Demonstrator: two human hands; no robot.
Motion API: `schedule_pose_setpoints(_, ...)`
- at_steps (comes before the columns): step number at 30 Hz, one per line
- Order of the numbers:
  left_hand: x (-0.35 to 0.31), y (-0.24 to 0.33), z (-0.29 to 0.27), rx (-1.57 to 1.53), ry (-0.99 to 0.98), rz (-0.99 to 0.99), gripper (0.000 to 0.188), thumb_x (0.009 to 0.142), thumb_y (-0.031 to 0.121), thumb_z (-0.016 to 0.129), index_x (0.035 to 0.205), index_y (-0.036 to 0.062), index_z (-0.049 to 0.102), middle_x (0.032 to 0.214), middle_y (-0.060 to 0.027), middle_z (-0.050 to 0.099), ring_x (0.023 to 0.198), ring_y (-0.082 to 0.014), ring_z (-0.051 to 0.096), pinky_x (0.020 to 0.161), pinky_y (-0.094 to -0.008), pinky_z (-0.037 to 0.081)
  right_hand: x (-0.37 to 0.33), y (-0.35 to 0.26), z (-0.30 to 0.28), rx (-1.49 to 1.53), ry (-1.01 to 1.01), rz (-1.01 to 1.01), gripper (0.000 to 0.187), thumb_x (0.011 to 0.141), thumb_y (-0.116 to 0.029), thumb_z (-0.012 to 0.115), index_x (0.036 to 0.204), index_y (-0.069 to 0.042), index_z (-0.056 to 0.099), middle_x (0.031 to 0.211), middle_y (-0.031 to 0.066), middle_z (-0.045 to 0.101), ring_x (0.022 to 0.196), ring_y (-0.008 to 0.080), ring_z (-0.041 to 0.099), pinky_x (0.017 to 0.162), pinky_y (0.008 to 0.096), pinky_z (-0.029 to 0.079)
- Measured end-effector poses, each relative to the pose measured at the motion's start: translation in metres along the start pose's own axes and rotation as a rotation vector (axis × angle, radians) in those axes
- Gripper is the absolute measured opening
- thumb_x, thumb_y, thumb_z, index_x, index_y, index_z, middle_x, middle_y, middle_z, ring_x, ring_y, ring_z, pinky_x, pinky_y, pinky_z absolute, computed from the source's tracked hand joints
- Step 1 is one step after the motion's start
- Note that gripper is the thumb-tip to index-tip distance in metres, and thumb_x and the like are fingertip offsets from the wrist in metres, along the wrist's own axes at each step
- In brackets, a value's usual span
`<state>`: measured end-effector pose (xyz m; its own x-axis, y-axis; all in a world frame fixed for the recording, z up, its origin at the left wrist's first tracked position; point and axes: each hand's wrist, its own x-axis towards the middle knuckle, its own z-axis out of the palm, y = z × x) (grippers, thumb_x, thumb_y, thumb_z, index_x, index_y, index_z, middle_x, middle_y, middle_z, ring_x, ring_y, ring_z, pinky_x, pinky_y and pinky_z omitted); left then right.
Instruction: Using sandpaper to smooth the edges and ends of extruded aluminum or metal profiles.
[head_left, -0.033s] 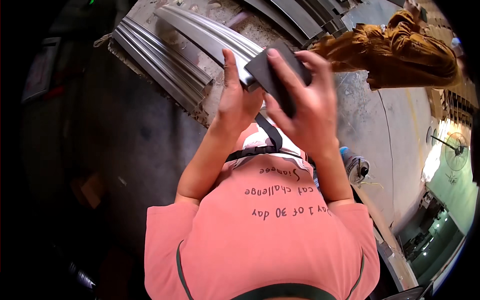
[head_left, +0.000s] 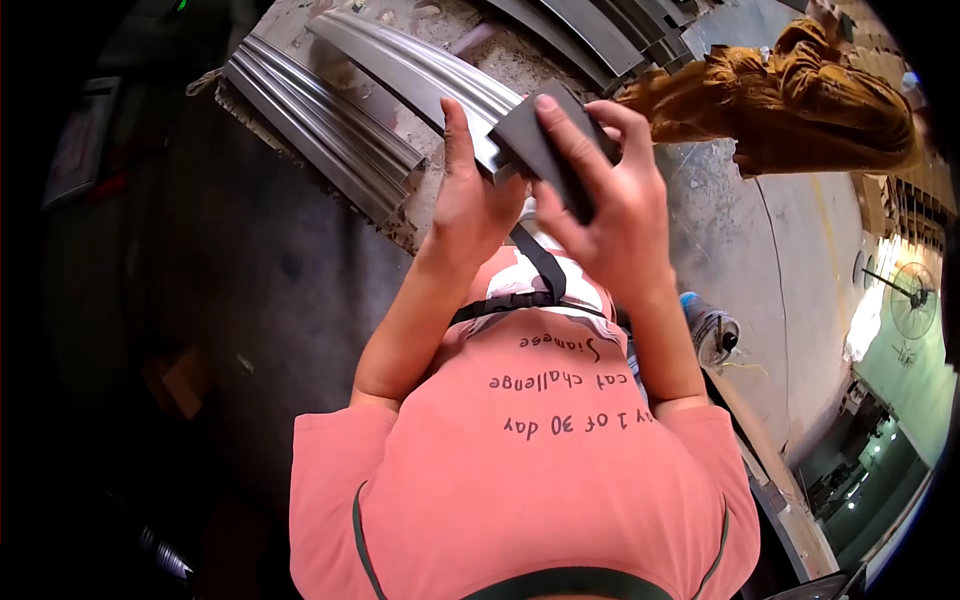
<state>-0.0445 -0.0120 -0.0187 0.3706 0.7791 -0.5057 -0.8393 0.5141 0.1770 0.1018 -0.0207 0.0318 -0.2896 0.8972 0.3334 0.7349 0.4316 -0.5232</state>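
Note:
A long ridged silver metal profile [head_left: 430, 75] runs from the far left toward me. Its near end rests in my left hand [head_left: 475, 205], with the thumb up along its left side and the other fingers underneath, mostly hidden. Across that same end lies a dark grey sanding block [head_left: 540, 135], tilted. My right hand [head_left: 615, 195] grips the block, index finger flat along its top and thumb at its near side. The block covers the tip of the profile, so the contact beneath it is hidden.
Other ridged metal profiles [head_left: 320, 130] lie on the worn tabletop [head_left: 285, 25] at left. More dark profiles [head_left: 590, 40] are stacked at the far right. A person in brown clothing [head_left: 800, 110] is beyond them. Beside my right forearm stands a round container [head_left: 712, 335]; a fan [head_left: 912, 298] is farther right.
My right hand and the sanding block have shifted very slightly over the profile's end. The left hand and the profile have barely moved.

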Motion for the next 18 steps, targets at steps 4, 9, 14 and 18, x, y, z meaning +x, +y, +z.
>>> schedule_pose_setpoints(4, 0.013, -0.009, -0.024, 0.242, -0.041, 0.22, 0.075, 0.103, 0.068, 0.031, 0.135, 0.0042, 0.054, 0.125, -0.0142, 0.066, 0.117, -0.0208, 0.059, 0.097, -0.0341, 0.043, -0.006, 0.058, -0.03, -0.36, -0.07, 0.24, 0.053, 0.084, -0.028, 0.075, 0.134, -0.012, 0.066, 0.119, 0.025, 0.057, 0.103, 0.0402, 0.063, 0.09, 0.047, 0.053)
schedule_pose_setpoints(9, 0.011, -0.006, -0.015, 0.187, -0.08, 0.133, 0.075, 0.1, 0.069, 0.042, 0.132, 0.002, 0.052, 0.125, -0.0161, 0.063, 0.119, -0.0247, 0.058, 0.114, -0.0386, 0.038, 0.003, 0.003, -0.016, -0.1, -0.017, -0.004, 0.056, 0.08, -0.019, 0.078, 0.135, -0.018, 0.067, 0.128, 0.0185, 0.055, 0.1, 0.0349, 0.064, 0.086, 0.0439, 0.055)
schedule_pose_setpoints(14, 0.027, -0.018, -0.038, 0.21, -0.06, 0.134, 0.057, 0.108, 0.054, 0.036, 0.134, 0.0071, 0.056, 0.127, -0.0066, 0.066, 0.117, -0.0154, 0.06, 0.099, -0.0334, 0.045, -0.007, 0.049, -0.028, -0.368, -0.173, 0.125, 0.052, 0.081, -0.02, 0.078, 0.132, -0.014, 0.068, 0.125, 0.0206, 0.058, 0.106, 0.0377, 0.064, 0.092, 0.0447, 0.054)
schedule_pose_setpoints(18, 0.025, -0.014, -0.028, 0.12, -0.07, 0.092, 0.041, 0.107, 0.029, 0.043, 0.137, 0.0049, 0.056, 0.126, -0.0085, 0.068, 0.114, -0.0156, 0.063, 0.097, -0.0331, 0.046, 0.001, 0.046, -0.032, -0.144, -0.002, 0.162, 0.052, 0.081, -0.019, 0.079, 0.132, -0.016, 0.068, 0.126, 0.019, 0.057, 0.098, 0.0345, 0.065, 0.086, 0.0415, 0.055)
